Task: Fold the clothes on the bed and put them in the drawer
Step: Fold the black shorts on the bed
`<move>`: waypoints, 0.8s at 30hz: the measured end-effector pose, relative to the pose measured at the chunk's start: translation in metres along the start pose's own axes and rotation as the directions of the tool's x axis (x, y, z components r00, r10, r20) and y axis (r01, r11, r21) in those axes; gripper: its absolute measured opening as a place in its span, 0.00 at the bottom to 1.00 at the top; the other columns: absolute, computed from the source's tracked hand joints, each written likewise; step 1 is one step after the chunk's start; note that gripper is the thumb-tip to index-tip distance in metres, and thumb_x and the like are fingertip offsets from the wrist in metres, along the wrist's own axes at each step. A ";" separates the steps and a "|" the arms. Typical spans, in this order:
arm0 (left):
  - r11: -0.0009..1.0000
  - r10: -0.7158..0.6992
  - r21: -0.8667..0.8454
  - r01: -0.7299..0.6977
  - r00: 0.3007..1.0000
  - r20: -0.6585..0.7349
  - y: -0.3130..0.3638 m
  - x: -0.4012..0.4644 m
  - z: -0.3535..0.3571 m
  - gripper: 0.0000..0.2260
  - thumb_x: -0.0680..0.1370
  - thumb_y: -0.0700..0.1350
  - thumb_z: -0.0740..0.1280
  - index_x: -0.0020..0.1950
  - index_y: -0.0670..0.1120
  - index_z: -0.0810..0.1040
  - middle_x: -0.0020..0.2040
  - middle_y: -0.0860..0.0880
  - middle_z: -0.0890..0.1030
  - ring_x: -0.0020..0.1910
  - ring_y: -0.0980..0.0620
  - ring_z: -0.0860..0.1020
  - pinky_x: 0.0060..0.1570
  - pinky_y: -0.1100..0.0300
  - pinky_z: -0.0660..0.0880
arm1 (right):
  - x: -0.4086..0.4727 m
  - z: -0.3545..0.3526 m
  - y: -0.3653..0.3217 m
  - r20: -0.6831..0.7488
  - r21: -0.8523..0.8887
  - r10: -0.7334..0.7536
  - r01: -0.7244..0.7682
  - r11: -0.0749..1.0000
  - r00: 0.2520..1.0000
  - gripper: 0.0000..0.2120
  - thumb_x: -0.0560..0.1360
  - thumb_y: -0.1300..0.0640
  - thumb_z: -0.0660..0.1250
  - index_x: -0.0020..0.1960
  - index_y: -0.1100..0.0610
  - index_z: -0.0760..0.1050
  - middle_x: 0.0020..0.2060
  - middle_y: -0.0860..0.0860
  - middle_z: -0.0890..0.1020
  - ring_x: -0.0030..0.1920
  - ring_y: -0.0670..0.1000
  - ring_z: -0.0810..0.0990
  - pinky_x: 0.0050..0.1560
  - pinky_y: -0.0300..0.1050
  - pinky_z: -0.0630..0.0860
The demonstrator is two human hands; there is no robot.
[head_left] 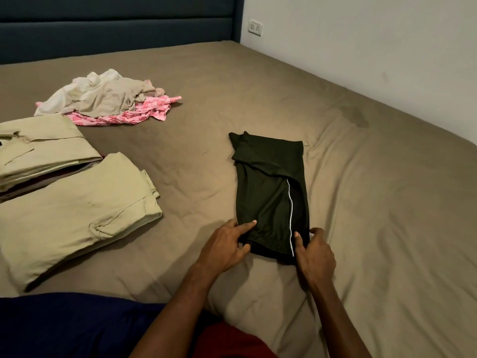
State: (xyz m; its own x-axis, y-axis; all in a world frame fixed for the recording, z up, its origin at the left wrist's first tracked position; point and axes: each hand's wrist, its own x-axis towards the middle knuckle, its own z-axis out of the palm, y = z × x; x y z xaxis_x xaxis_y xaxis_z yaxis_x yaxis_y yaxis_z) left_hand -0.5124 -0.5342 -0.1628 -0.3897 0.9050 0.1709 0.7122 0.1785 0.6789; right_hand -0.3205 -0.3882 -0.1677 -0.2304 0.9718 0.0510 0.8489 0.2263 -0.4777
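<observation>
So the bed [258, 86] is huge and mostly bare sheet, with the wall running down its right edge and the headboard [116, 21] across the far end. Over by the left edge sit two folded khaki garments [72, 210], and farther up towards the headboard there's an unfolded heap of pale and pink clothes [108, 99] waiting its turn.

What matters right now is the dark shorts [271, 197] with the white stripe, lying right of the middle, already folded into a narrow strip. Its long axis runs straight away from the person, near end towards the foot edge, far end pointing at the headboard. Both hands are on that near end: the left hand [227, 246] pinches the left corner, the right hand [315, 251] pinches the right corner by the stripe. Neither is nearer, really.

My guess is the near end gets flipped up over the far end. Lots of open sheet beyond it and on either side, so nothing's in the way.
</observation>
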 end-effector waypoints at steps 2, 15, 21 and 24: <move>1.000 0.024 -0.012 -0.024 1.000 0.008 -0.003 0.002 -0.001 0.26 0.71 0.50 0.66 0.70 0.56 0.79 0.44 0.53 0.73 0.38 0.56 0.74 0.46 0.63 0.75 | -0.003 0.000 0.002 -0.001 0.063 -0.044 0.044 0.997 0.999 0.22 0.82 0.50 0.66 0.71 0.58 0.66 0.53 0.62 0.83 0.53 0.67 0.82 0.50 0.56 0.76; 0.993 -0.119 0.002 0.122 0.966 0.231 0.007 -0.008 -0.005 0.31 0.68 0.59 0.80 0.70 0.56 0.78 0.37 0.52 0.85 0.38 0.57 0.81 0.44 0.63 0.75 | 0.010 -0.015 0.019 0.077 -0.207 -0.220 0.231 0.951 0.972 0.22 0.81 0.44 0.62 0.70 0.53 0.67 0.45 0.55 0.84 0.46 0.60 0.83 0.40 0.49 0.69; 0.854 -0.420 -0.411 0.320 0.890 -0.179 0.002 0.010 -0.005 0.08 0.76 0.54 0.76 0.52 0.52 0.86 0.30 0.52 0.82 0.27 0.55 0.80 0.34 0.55 0.81 | 0.097 -0.014 0.004 -0.002 0.027 -0.222 0.222 0.975 0.975 0.26 0.79 0.43 0.66 0.73 0.52 0.68 0.55 0.53 0.81 0.53 0.56 0.82 0.54 0.54 0.78; 0.776 -0.514 -0.513 0.368 0.840 -0.175 -0.007 0.034 -0.004 0.05 0.79 0.43 0.73 0.54 0.48 0.84 0.34 0.47 0.84 0.31 0.49 0.83 0.36 0.46 0.83 | 0.152 0.003 -0.014 0.011 0.086 -0.339 0.337 0.938 0.941 0.24 0.75 0.43 0.72 0.67 0.50 0.74 0.56 0.50 0.80 0.52 0.52 0.81 0.50 0.50 0.79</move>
State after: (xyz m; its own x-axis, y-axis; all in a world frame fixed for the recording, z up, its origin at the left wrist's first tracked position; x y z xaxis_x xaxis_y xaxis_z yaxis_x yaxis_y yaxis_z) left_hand -0.5326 -0.5059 -0.1591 -0.7955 0.6006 -0.0802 0.1099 0.2732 0.9556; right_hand -0.3690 -0.2437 -0.1557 -0.5098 0.8367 0.2002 0.6776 0.5339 -0.5059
